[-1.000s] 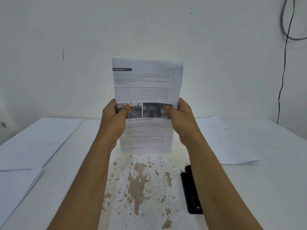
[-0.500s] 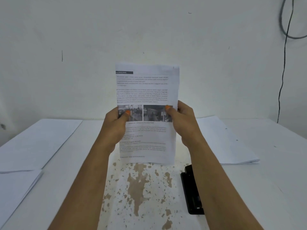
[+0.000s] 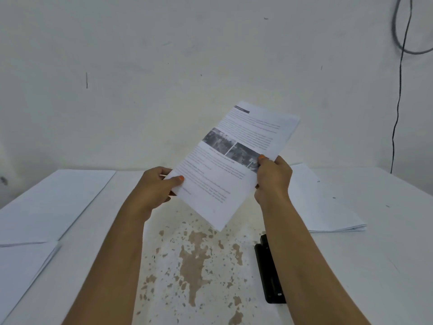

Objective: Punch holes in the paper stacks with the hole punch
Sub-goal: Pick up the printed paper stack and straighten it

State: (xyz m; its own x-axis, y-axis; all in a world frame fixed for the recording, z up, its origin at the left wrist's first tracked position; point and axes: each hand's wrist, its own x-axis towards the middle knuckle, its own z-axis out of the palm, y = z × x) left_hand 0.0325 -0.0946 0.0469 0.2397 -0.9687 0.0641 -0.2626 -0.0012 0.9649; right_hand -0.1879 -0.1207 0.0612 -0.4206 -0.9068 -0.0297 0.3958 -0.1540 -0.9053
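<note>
Tilting from upright to lean right, the stack (image 3: pixel 230 165) hung above the table (image 3: pixel 386 266), pinched by the left hand (image 3: pixel 155 191) and right hand (image 3: pixel 273 178); likely squared and headed for the punch (image 3: pixel 269 275) near right.

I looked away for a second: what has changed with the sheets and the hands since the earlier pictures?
The printed stack, held upright before, has been turned clockwise so that it now slants, top to the right. The left hand slid down to its lower left corner; the right hand keeps its grip on the right edge. The hole punch and the paper piles on the table stayed put.
</note>
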